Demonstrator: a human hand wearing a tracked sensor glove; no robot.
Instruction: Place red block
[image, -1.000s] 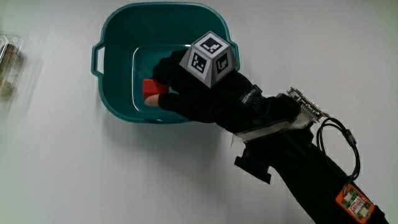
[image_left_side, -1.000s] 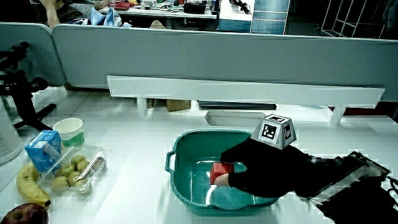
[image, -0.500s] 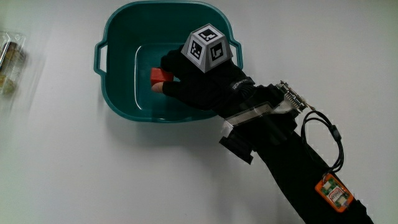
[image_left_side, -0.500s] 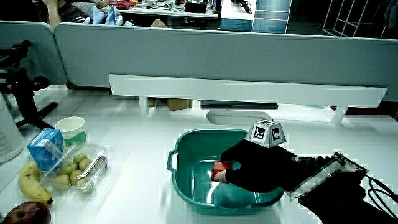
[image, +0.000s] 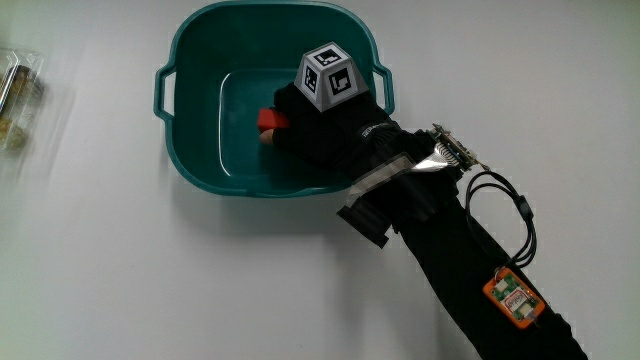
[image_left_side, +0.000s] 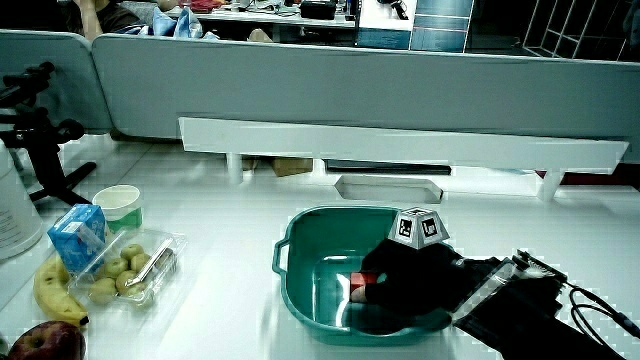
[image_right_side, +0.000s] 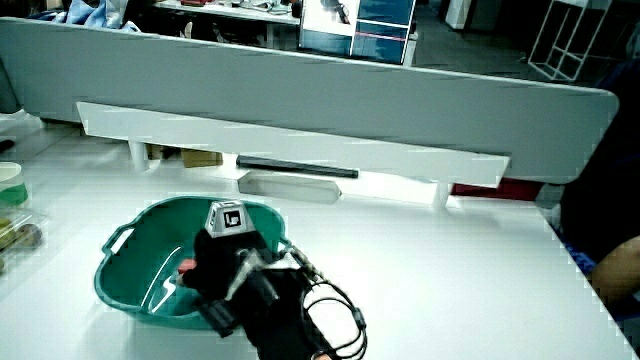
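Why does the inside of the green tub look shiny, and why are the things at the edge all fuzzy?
In the main view, the tub has a pale streak of reflected light along its inner floor, near the red block under the hand. The packet at the table's edge is smeared. In a side view, a bright glint sits on the tub's floor.

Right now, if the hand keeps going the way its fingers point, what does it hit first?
The hand is inside the teal basin, fingers closed on the red block. Straight on lies bare basin floor, then probably the basin's handled wall; depth there is unclear.
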